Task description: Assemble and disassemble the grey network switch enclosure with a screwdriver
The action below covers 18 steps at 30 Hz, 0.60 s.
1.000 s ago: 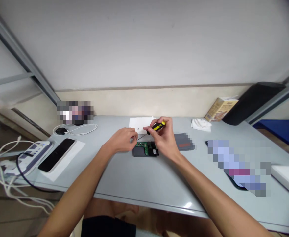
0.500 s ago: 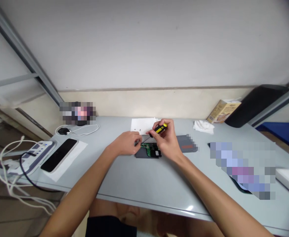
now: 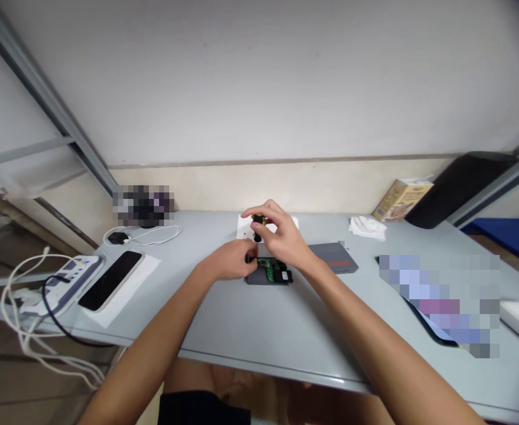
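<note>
A small grey device with an exposed green circuit board (image 3: 270, 270) lies at the middle of the table. My right hand (image 3: 279, 233) grips a black and yellow screwdriver (image 3: 258, 229), now held upright above the device's back left part. My left hand (image 3: 236, 258) is closed at the device's left end, its fingertips pinching a small dark part that is mostly hidden. The screwdriver's tip is too small to make out near those fingertips. Behind the hands lies a white sheet (image 3: 243, 227) with tiny dark specks. A grey panel (image 3: 330, 257) rests to the right.
On the left are a black phone (image 3: 112, 279) on paper, a power strip (image 3: 71, 280) with cables and a black adapter (image 3: 117, 238). Toward the right are a crumpled tissue (image 3: 368, 227), a box (image 3: 403, 199), a black cylinder (image 3: 460, 188) and a partly blurred phone (image 3: 431, 324).
My right hand has moved left, and the screwdriver has turned from slanted to upright. My left hand stays at the device's left end. The whole view has shifted slightly.
</note>
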{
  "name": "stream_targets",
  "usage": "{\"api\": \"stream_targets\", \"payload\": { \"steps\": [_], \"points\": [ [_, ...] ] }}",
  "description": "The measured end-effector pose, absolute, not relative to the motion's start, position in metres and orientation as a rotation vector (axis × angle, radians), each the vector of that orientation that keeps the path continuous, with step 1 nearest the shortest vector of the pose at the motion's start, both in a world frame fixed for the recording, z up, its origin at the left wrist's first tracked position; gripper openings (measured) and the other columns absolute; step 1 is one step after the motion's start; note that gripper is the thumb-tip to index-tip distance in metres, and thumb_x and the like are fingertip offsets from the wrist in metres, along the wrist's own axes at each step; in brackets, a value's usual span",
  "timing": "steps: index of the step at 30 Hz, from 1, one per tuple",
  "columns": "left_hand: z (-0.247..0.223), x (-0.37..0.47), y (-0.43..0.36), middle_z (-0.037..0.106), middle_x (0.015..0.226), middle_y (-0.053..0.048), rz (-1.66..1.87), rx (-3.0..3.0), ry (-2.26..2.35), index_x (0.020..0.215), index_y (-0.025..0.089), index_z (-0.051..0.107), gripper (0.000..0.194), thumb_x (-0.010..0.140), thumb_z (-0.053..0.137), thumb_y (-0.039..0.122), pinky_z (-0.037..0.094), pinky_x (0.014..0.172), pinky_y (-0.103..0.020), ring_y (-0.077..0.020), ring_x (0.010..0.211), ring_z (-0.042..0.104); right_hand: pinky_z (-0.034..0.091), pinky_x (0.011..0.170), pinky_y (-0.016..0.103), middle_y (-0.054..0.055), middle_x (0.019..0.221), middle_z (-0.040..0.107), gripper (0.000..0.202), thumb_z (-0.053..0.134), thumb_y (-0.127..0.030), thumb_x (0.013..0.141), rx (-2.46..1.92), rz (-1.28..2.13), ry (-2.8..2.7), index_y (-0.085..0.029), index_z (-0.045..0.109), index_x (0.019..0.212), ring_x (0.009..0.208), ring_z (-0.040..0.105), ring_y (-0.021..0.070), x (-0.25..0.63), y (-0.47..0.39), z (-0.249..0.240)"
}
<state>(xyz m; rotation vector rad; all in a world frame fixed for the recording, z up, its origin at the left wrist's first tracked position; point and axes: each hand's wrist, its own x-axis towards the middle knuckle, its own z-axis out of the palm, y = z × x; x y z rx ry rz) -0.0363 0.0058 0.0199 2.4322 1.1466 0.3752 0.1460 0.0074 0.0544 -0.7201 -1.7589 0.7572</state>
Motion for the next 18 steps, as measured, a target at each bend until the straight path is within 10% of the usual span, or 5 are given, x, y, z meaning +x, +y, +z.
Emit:
{"api": "stream_targets", "payload": {
  "steps": [11,18],
  "points": [
    [0.02,-0.035,0.007,0.063,0.072,0.001,0.419,2.339,1.122,0.074,0.021,0.056,0.008,0.08,0.059,0.016,0.039,0.061,-0.029,-0.0167,0.067,0.056,0.053,0.084,0.038,0.003,0.1,0.059,0.003,0.071,-0.027,0.091,-0.748,0.768,-1.544,-0.027,0.069,0.089,0.093,0.061,0.0198,0.155,0.004,0.041],
    [0.02,-0.035,0.009,0.064,0.073,0.001,0.419,2.269,1.146,0.075,0.02,0.062,0.003,0.078,0.062,0.018,0.04,0.061,-0.027,-0.0154,0.066,0.057,0.052,0.087,0.038,0.003,0.104,0.067,0.021,0.064,-0.033,0.096,-0.647,1.055,-1.554,-0.03,0.064,0.117,0.098,0.064,0.02,0.159,0.006,0.039]
  ]
}}
